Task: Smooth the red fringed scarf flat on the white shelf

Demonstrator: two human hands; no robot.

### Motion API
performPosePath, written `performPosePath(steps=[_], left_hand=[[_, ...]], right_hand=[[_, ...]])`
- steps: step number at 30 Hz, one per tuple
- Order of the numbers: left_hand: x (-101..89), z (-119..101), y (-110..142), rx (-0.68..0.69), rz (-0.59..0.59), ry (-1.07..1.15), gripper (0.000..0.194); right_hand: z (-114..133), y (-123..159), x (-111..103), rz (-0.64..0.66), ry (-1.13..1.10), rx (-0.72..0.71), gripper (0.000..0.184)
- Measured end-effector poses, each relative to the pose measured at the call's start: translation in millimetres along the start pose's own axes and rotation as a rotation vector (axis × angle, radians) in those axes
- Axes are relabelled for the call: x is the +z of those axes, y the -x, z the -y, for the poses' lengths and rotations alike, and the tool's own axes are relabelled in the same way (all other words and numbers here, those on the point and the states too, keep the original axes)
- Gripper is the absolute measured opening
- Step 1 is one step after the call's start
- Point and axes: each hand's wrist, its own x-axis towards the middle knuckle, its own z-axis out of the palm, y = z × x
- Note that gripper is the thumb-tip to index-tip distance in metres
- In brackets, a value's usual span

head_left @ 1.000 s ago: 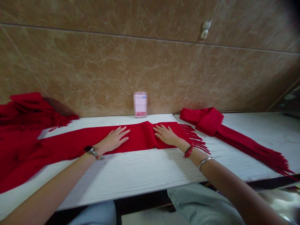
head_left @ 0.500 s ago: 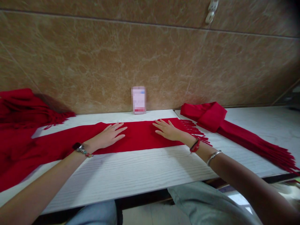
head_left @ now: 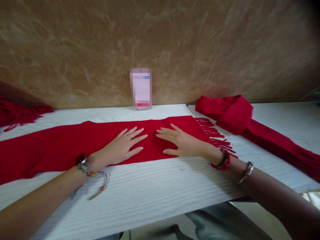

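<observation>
A long red scarf lies spread across the white table, its fringed end on the right. My left hand rests flat on the scarf's middle, fingers spread and pointing right. Close by, nearer the fringe, my right hand lies on the same cloth with its fingers apart, pointing left. A narrow strip of smooth cloth shows between the two hands. Neither hand grips anything. The scarf's left end runs out of the picture.
A second red scarf, folded over itself, lies on the right. More red fringed cloth is heaped at the far left. A phone-like upright object, blurred out, leans on the brown marbled wall. The white table has its front edge near my legs.
The raised fold between my hands has flattened out. My left hand first slid left, and now the hands are closer together. The view has moved nearer to the table.
</observation>
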Motion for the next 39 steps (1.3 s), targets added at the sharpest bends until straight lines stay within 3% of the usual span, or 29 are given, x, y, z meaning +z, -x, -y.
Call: performPosePath(steps=[6,10,15,21,25,29,31,34,39], left_hand=[[-7.6,-9.8,5.3,0.178,-0.168,-0.027,0.039],[-13.1,-18.9,10.4,0.295,-0.086,-0.013,0.041],[-14.2,-20.3,10.0,0.264,-0.045,0.076,0.038],[-1.2,-18.5,8.2,0.001,-0.04,0.049,0.045],[-0.5,-18.4,5.7,-0.033,0.029,0.023,0.052],[-4.2,-10.6,1.5,-0.204,-0.108,0.008,0.05],[-2.8,-2.7,0.0,-0.337,-0.126,-0.016,0.053],[2.3,8.4,-0.8,-0.469,-0.025,-0.005,0.059],[7.3,13.5,-0.8,-0.493,-0.014,0.018,0.062]], right_hand=[[5.4,4.1,-1.3,0.096,-0.041,-0.074,0.062],[7.4,5.6,-2.8,0.05,-0.088,-0.166,0.059],[11.5,5.1,-4.5,0.015,-0.11,-0.272,0.04],[12.1,3.3,-1.8,-0.01,-0.077,-0.189,0.044],[7.9,-1.7,-4.6,-0.049,-0.056,-0.094,0.044],[0.6,-29.9,-5.7,-0.145,0.04,0.091,0.053],[-2.2,-50.5,-0.3,-0.113,0.086,0.141,0.059],[-5.3,-72.9,13.5,-0.01,0.147,0.137,0.06],[-22.7,-59.7,27.7,0.017,0.276,0.177,0.055]])
